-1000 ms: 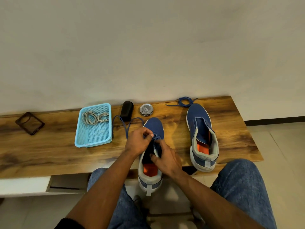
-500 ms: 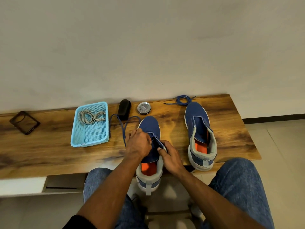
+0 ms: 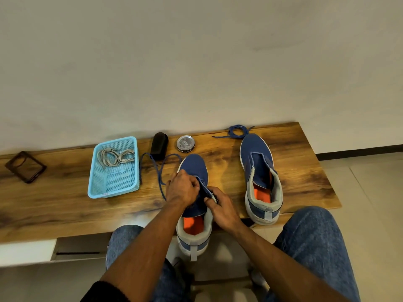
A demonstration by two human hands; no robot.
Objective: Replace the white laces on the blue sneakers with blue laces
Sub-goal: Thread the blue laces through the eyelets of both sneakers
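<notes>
Two blue sneakers sit on the wooden surface (image 3: 65,205): the near sneaker (image 3: 194,168) at lower centre, its heel hanging over the front edge, and the far sneaker (image 3: 259,171) to the right of centre, unlaced. We see the left hand (image 3: 182,188) with fingers curled over the near sneaker's eyelet area, pinching the blue lace (image 3: 158,171), whose loose length loops away to the upper left across the wood. Our right hand (image 3: 220,207) grips the shoe's side beside the tongue, thumb pressed against the upper. A second blue lace (image 3: 237,131) lies coiled just beyond the toe of the far sneaker, near the wall. Left of centre stands a light blue basket (image 3: 113,190) holding the white laces (image 3: 115,156). Between the basket and the far sneaker we see a black brush-like object (image 3: 160,144) and a round tin (image 3: 185,143). At the far left edge lies a dark phone case (image 3: 25,166).
</notes>
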